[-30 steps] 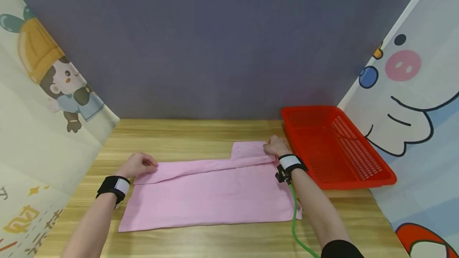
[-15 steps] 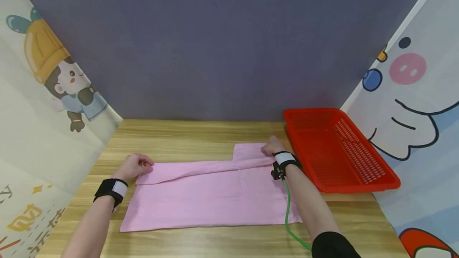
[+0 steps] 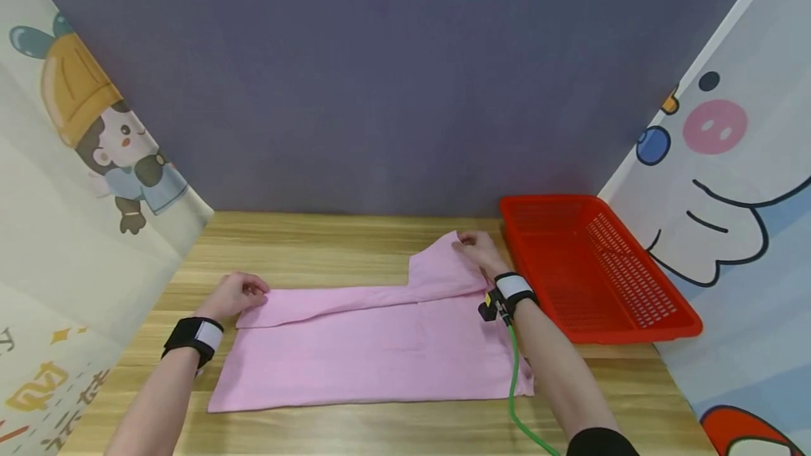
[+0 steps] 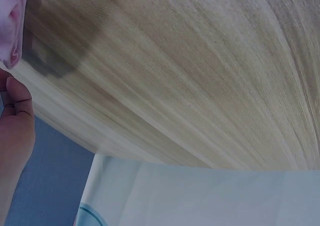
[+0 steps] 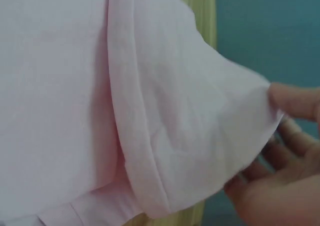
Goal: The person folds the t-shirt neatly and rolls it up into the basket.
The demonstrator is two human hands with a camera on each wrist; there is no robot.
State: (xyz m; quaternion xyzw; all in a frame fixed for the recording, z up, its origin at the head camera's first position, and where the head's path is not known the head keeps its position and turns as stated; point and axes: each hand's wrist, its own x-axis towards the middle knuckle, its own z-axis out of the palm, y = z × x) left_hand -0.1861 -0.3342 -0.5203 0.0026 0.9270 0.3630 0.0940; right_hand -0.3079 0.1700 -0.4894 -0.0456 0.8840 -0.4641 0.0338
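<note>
A pink cloth [image 3: 367, 350] lies spread on the wooden table, with a strip along its far edge folded over. My left hand [image 3: 234, 295] pinches the far left corner of that strip, fingers curled; in the left wrist view only part of this hand [image 4: 17, 121] shows, beside the cloth's edge [image 4: 10, 26]. At the far right, my right hand [image 3: 479, 250] pinches the tip of a raised flap [image 3: 440, 266] between thumb and fingers. The right wrist view shows the flap [image 5: 200, 121] drawn up and stretched toward the thumb [image 5: 295, 101].
A red plastic basket [image 3: 586, 336] stands just right of my right forearm. A green cable [image 3: 514, 385] runs from the right wrist camera across the cloth's right end. Behind the table [image 3: 317, 241] rises a dark grey panel [image 3: 380, 90], with printed sheets at both sides.
My right hand has lifted the corner of the flap, which lay flat before, and now holds it up to a point. The left hand has stayed almost in place.
</note>
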